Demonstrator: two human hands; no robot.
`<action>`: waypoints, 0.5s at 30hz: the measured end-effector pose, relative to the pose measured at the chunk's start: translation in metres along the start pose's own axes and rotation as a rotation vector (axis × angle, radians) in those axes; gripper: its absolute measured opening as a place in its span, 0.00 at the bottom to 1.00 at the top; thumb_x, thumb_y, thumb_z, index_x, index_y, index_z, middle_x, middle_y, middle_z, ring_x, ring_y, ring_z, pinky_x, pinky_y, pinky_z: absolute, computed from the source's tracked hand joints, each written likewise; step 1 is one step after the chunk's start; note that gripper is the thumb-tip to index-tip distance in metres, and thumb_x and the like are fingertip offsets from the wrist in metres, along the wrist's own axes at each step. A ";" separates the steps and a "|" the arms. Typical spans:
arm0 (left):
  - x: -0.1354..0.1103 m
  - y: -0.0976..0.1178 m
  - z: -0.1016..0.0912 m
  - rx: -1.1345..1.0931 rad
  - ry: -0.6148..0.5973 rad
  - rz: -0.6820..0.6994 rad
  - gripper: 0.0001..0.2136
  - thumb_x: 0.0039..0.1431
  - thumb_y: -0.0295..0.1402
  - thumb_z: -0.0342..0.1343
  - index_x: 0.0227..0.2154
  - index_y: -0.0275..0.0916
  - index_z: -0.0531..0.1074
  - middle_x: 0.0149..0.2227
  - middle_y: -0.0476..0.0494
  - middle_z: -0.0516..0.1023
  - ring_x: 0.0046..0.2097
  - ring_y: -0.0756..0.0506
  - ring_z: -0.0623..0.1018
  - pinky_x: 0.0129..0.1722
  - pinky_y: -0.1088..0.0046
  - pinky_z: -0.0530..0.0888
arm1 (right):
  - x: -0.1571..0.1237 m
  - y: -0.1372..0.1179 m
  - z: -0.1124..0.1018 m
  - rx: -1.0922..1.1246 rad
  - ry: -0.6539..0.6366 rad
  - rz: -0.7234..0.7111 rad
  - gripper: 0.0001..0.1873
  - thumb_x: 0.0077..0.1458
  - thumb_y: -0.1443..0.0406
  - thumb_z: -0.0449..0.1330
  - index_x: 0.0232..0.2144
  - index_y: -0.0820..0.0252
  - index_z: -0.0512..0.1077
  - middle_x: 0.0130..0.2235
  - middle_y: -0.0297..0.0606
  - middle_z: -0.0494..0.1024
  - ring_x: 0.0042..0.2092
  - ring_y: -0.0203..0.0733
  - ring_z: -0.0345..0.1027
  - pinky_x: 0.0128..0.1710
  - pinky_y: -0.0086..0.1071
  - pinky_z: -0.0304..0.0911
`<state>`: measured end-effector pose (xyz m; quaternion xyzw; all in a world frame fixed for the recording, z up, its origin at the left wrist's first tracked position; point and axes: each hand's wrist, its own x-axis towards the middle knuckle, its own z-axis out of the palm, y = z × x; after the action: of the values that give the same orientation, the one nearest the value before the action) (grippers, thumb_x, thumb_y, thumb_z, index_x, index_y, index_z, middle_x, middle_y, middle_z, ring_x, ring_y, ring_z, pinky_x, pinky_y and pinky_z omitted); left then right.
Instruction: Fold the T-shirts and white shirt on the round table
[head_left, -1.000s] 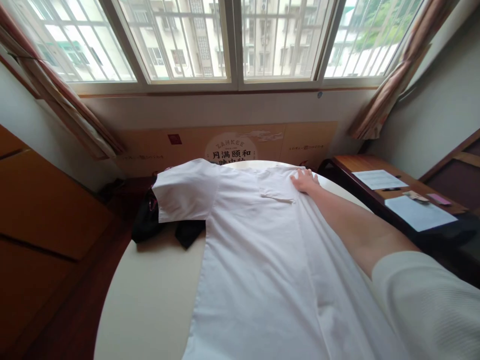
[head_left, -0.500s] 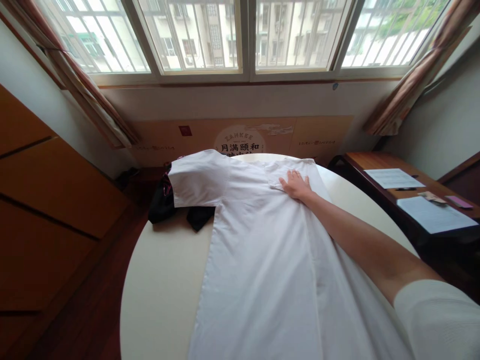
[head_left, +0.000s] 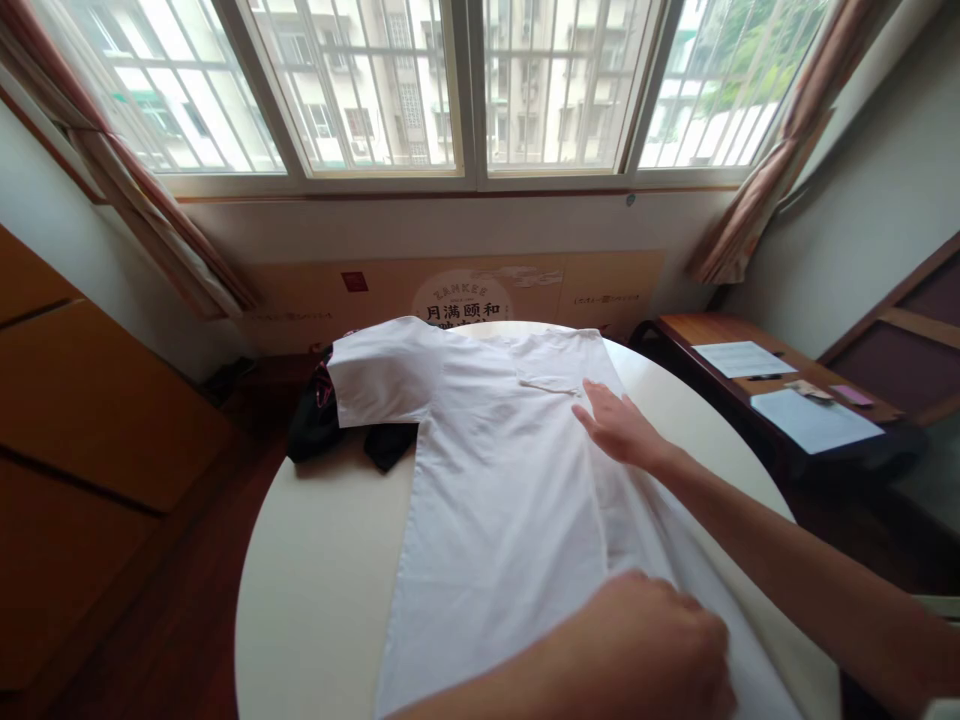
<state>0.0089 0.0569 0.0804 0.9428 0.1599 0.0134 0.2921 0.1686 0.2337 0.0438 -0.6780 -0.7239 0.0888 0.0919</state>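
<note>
R hand (head_left: 621,430) far, palm down, fingers spread, w/ R arm (head_left: 795,560) stretched in from right; L hand (head_left: 637,645) near, at bottom of view, fingers curled over.

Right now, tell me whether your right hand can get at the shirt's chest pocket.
Probably yes: the right hand is over the white shirt, just short of the chest pocket, with only flat cloth between them and nothing in the way.

Site: residential room, apparently in an apartment. Indicators: barred window (head_left: 367,90) overlooking neighbouring apartment blocks (head_left: 409,90); patterned curtains (head_left: 780,150); wooden cabinet doors (head_left: 97,400) at left; round cream table (head_left: 315,600) on reddish wood floor (head_left: 172,600); wooden desk (head_left: 679,330) holding loose paper sheets (head_left: 814,420); printed panel (head_left: 607,285) beneath sill.
</note>
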 end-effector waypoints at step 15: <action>-0.067 -0.056 0.003 0.250 0.265 -0.281 0.27 0.73 0.36 0.48 0.72 0.38 0.60 0.76 0.33 0.58 0.75 0.35 0.59 0.74 0.50 0.57 | -0.286 0.033 0.057 -0.250 0.395 -0.190 0.43 0.71 0.55 0.48 0.79 0.56 0.35 0.70 0.48 0.67 0.66 0.63 0.70 0.56 0.64 0.72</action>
<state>-0.0707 0.0778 0.0515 0.9303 0.3268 0.0761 0.1483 0.2045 -0.0493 -0.0237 -0.6172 -0.7577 -0.1446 0.1551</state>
